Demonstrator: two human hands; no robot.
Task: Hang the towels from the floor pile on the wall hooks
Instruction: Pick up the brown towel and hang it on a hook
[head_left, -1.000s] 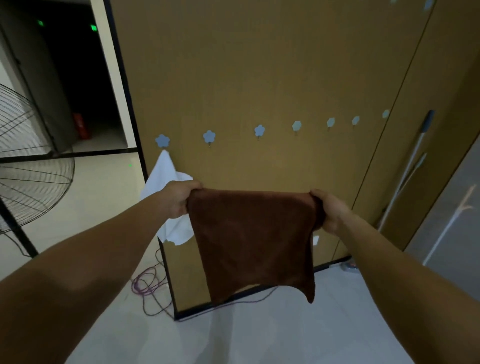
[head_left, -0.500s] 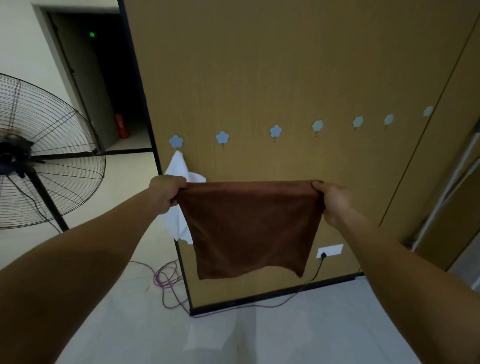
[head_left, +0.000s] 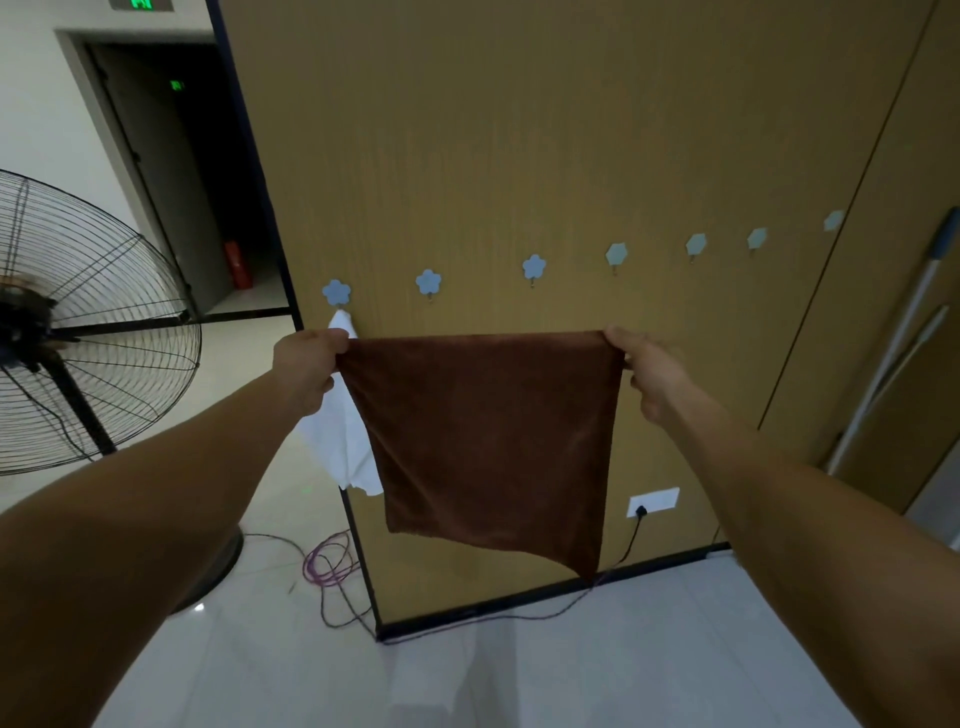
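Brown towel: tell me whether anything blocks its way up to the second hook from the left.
Nothing visible does. The left hand and right hand hold the brown towel below the bare second hook, with only plain wall between. The white towel hangs from the first hook, off to the left.

a tan wood-grain wall panel (head_left: 519, 130) stands before me, a white socket (head_left: 653, 501) low on it. pale glossy floor tiles (head_left: 571, 675) lie under me. at my left a black cage fan (head_left: 78, 332) stands before a dark doorway (head_left: 208, 182); purple cable (head_left: 327, 561) coils at the panel's corner. a pole (head_left: 893, 343) leans at right.
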